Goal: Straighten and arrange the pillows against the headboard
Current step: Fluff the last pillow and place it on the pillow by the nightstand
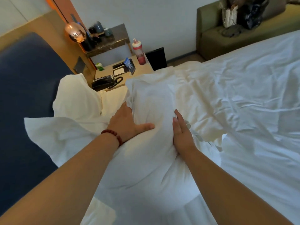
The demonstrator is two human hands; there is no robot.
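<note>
A plump white pillow (151, 103) lies in the middle of the view, on the bed. My left hand (125, 122) grips its left side, fingers sunk behind the fabric and thumb pressed flat on top. My right hand (181, 132) presses flat on the pillow's right side with straight fingers. A second white pillow (76, 99) leans against the dark blue padded headboard (26, 88) at the left. A third pillow (58, 137) lies below it, next to the headboard.
Rumpled white bedding (243, 95) covers the bed to the right. Beyond the pillows stands a bedside table (146, 68) with a black phone (105, 82), a red bottle (138, 51) and a notepad. A copper lamp (75, 32) hangs above. An olive sofa (227, 38) is far right.
</note>
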